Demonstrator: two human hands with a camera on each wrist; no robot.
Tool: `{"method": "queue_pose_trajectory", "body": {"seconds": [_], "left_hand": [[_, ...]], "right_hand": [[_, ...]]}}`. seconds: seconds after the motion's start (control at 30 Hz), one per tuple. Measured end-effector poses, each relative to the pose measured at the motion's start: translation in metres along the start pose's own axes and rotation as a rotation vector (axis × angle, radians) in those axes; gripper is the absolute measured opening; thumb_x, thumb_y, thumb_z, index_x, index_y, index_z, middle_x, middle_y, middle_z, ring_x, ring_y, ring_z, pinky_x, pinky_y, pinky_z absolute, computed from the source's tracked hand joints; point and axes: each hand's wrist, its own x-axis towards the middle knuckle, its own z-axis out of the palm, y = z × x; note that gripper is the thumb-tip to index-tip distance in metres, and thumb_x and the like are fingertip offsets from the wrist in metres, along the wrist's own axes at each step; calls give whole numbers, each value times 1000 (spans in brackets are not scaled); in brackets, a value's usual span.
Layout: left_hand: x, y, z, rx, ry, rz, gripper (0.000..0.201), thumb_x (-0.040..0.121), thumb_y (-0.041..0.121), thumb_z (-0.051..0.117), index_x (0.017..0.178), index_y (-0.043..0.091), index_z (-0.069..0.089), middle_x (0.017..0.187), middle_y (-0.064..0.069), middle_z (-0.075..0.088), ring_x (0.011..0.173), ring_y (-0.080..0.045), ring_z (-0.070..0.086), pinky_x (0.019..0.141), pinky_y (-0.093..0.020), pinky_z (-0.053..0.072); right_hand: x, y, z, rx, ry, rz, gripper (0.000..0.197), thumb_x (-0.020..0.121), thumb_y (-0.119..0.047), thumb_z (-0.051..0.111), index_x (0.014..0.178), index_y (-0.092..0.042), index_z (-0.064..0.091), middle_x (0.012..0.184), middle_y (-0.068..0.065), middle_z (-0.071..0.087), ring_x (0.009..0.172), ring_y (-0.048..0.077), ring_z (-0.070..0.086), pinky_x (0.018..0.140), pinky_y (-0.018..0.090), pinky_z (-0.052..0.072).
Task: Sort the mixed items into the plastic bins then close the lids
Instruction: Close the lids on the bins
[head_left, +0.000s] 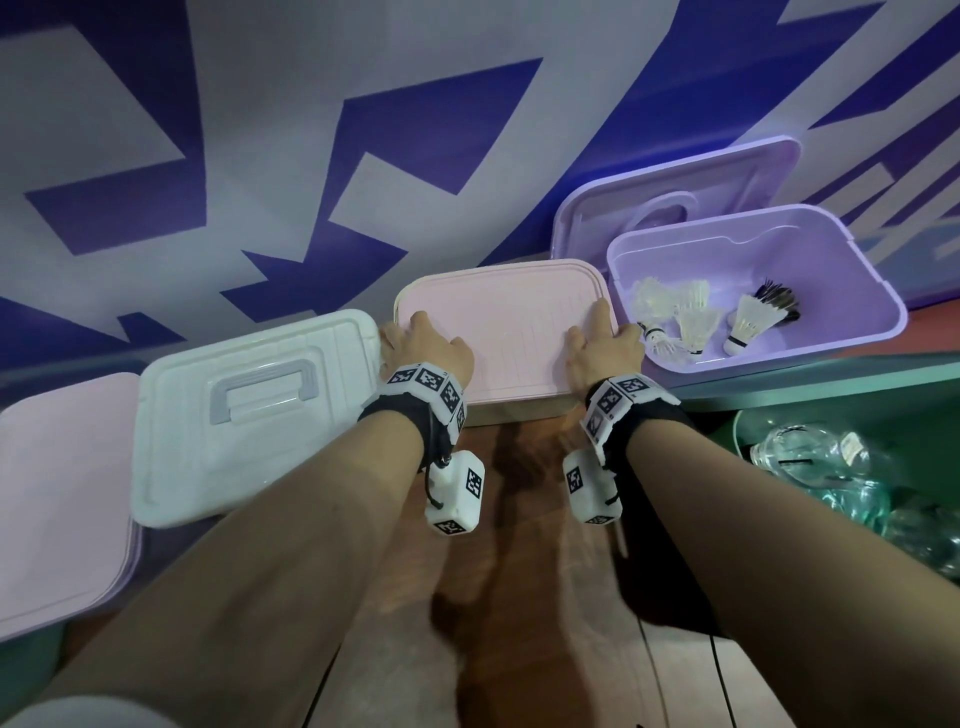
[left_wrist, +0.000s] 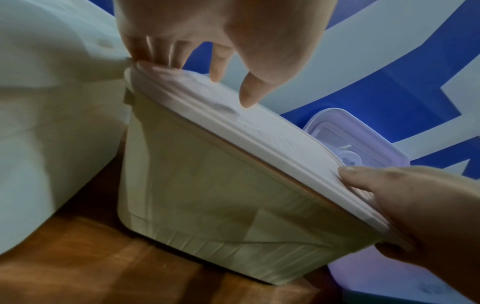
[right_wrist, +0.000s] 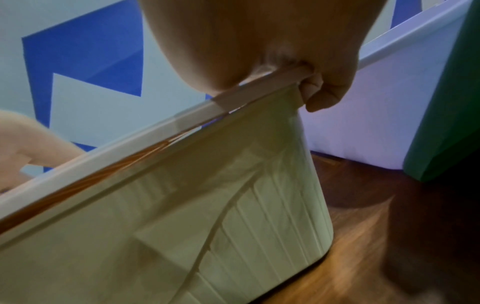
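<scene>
A cream ribbed bin (left_wrist: 221, 195) stands at the middle of the wooden floor with a pink lid (head_left: 504, 332) lying on top of it. My left hand (head_left: 415, 332) presses its fingertips on the lid's left edge, thumb on the top. My right hand (head_left: 597, 338) grips the lid's right rim (right_wrist: 259, 86), thumb on top and a finger curled under. To the right, an open purple bin (head_left: 878, 322) holds several shuttlecocks (head_left: 691, 322); its purple lid (head_left: 727, 176) leans on the wall behind.
Left of the cream bin is a white bin whose lid (head_left: 249, 410) has a grey handle, and a pink-lidded bin (head_left: 62, 493) sits at the far left. A green tub (head_left: 779, 410) with clear plastic bottles (head_left: 831, 457) is at the right. A patterned wall runs behind.
</scene>
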Motion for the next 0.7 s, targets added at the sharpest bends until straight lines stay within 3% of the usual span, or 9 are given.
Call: {"method": "queue_pose_trajectory", "body": {"seconds": [0.2,0.43,0.7], "left_hand": [[1,-1,0,-19,32,15,56,92,29,48,144,21,29,148,-10,27,129,-33,37,92,-40,41],[4,-8,-1,-17,80,36,53,93,31,45,143,22,33,149,-7,30,131,-33,33,104,-44,35],[-4,-1,0,93,34,28,55,93,33,46,143,18,30,155,-9,11,140,-30,20,106,-45,34]], "right_hand": [[2,0,-3,-21,-19,-1,59,98,-39,36,150,-18,19,139,24,30,128,40,33,107,44,29],[-6,-9,-3,-93,8,-21,57,96,-43,35,146,-16,24,136,20,33,124,38,37,94,48,40],[-2,-9,0,-70,-74,-6,62,97,-44,35,148,-12,20,141,20,28,127,38,34,103,45,35]]}}
